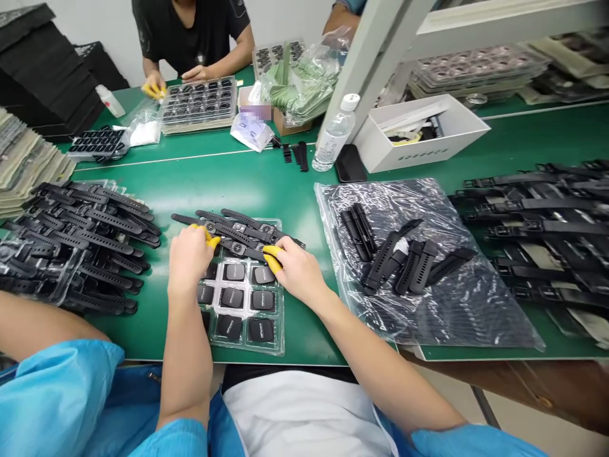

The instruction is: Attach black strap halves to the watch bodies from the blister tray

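Observation:
My left hand (193, 257) and my right hand (297, 270), both with yellow finger covers, are closed on the two strap ends of a black smartwatch (236, 249). Its face is turned away, and the round sensor on its back shows. The watch lies across the far part of a clear plastic tray (280, 336). Just beyond it, more strapped watches (240, 227) lie slantwise side by side. In the tray's nearer pockets sit several square black watch bodies (233, 298) without straps. My left forearm hides part of the tray's left column.
Strapped watches are piled at left (90, 235). Loose straps (394, 257) lie on a plastic-wrapped sheet (476, 311) at right, with more straps (547, 225) beyond. A bottle (335, 136), phone (349, 164) and white box (419, 143) stand behind. A co-worker's arm (42, 327) is at left; another person (195, 44) sits opposite.

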`<move>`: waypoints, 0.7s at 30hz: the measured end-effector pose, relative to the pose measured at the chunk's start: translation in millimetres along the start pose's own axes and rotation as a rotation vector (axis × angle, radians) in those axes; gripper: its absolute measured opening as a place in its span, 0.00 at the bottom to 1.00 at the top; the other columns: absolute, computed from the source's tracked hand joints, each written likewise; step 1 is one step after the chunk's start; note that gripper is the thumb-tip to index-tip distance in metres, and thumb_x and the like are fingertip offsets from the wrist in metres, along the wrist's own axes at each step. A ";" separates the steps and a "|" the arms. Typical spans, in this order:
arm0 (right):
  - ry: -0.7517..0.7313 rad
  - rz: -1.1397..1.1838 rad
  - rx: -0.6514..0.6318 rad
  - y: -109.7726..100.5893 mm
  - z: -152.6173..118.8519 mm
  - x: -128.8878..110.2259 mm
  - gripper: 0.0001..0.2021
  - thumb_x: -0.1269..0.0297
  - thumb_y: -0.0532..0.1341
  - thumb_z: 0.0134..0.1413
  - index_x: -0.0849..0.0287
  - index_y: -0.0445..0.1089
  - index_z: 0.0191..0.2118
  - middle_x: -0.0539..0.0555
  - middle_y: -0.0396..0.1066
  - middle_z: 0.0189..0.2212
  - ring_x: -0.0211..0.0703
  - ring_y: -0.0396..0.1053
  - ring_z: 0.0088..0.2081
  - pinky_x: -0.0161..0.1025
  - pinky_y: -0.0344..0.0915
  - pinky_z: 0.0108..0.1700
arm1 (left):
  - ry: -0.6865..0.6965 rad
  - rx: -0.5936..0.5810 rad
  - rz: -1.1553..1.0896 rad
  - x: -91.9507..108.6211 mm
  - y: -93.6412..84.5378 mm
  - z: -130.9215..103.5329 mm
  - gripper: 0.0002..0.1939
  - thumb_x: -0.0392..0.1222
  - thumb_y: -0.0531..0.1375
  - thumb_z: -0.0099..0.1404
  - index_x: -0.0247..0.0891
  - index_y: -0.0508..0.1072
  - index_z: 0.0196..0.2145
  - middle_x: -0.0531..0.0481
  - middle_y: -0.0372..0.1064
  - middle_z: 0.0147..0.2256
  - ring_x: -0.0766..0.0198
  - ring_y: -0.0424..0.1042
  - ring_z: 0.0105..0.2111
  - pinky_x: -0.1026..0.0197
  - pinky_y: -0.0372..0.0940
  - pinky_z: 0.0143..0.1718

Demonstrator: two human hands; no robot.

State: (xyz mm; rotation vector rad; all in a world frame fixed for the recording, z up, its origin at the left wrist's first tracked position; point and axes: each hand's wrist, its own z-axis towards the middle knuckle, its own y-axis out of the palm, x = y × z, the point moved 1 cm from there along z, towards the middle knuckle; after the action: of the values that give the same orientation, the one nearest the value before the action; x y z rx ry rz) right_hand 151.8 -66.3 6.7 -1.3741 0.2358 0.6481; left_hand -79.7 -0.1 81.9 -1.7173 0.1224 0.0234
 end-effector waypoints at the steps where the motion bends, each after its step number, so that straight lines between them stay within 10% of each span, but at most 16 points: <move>1: 0.006 0.017 0.040 -3.9 2.6 2.6 0.14 0.62 0.56 0.72 0.54 0.78 0.52 0.60 0.73 0.45 0.51 0.72 0.43 0.43 0.69 0.34 | 0.009 -0.044 0.014 -1.2 -0.2 -0.8 0.16 0.43 0.53 0.74 0.35 0.79 0.47 0.35 0.75 0.47 0.42 0.74 0.51 0.47 0.71 0.51; 9: 0.446 -0.083 0.521 -57.0 15.7 94.9 0.23 0.62 0.56 0.66 0.62 0.68 0.63 0.69 0.68 0.54 0.65 0.63 0.57 0.62 0.63 0.60 | 0.072 -0.155 0.123 -10.9 16.6 3.5 0.18 0.40 0.53 0.73 0.37 0.80 0.51 0.38 0.74 0.54 0.46 0.77 0.50 0.53 0.71 0.44; 13: 0.684 -0.158 0.444 -61.9 8.1 127.4 0.26 0.60 0.57 0.64 0.67 0.64 0.64 0.74 0.67 0.54 0.71 0.60 0.58 0.66 0.60 0.58 | 0.050 -0.162 0.100 -15.6 17.3 4.9 0.19 0.40 0.53 0.73 0.36 0.78 0.54 0.38 0.74 0.54 0.46 0.76 0.53 0.54 0.71 0.44; 21: 0.685 -0.146 0.425 -51.8 2.8 146.0 0.19 0.61 0.58 0.61 0.62 0.69 0.56 0.68 0.69 0.50 0.66 0.62 0.55 0.62 0.60 0.57 | -0.043 -0.176 0.058 -8.9 11.6 8.1 0.11 0.44 0.59 0.71 0.38 0.79 0.44 0.38 0.77 0.48 0.49 0.78 0.47 0.56 0.71 0.43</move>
State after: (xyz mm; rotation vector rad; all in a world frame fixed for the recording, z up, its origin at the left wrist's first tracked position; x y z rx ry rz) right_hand 297.5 -24.3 -25.2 -1.1405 0.7664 -0.0245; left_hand -89.2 6.8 70.0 -1.8877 0.1414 0.1168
